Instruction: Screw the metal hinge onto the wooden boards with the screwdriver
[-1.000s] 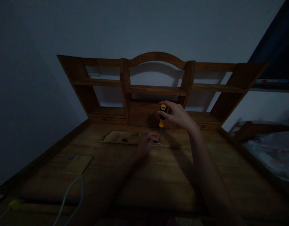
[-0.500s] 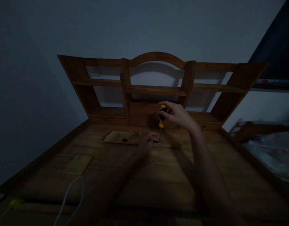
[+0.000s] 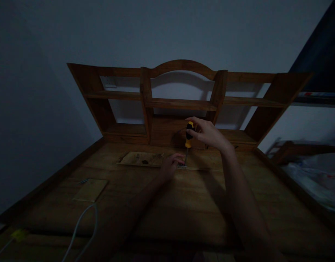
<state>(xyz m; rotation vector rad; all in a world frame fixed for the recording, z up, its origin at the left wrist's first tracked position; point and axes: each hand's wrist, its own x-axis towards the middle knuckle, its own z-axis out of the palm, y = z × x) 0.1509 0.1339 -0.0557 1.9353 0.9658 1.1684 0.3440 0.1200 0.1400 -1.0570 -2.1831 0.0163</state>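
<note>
The head view is showing two bare hands working over a wooden desk (image 3: 183,198), in rather dim light. The right hand (image 3: 208,134) is pinching the handle of a yellow-and-black screwdriver (image 3: 188,143) between the thumb and the fingers, near its upper end. The screwdriver is standing almost upright, its long axis running down from this grip, with the shaft leaning only a little and the tip ending at a small metal piece (image 3: 182,167).

This metal piece is lying below the right hand and slightly to its left, on the near side of a thin wooden strip (image 3: 131,159), and its longer side is running from left to right, thus crossing the shaft. The left hand (image 3: 169,165) is the nearer one: it is resting low, with its fingers curling at the left end of the metal piece, just beside the shaft. Whether these fingers are pinching the piece or only pressing on it, I cannot tell, because this spot is dark and small.

Farther to the left, a flat square piece (image 3: 91,190) is lying on the desk, and a white cable (image 3: 95,222) is looping near the front edge. Behind the hands, a wooden shelf unit (image 3: 180,104) is standing.
</note>
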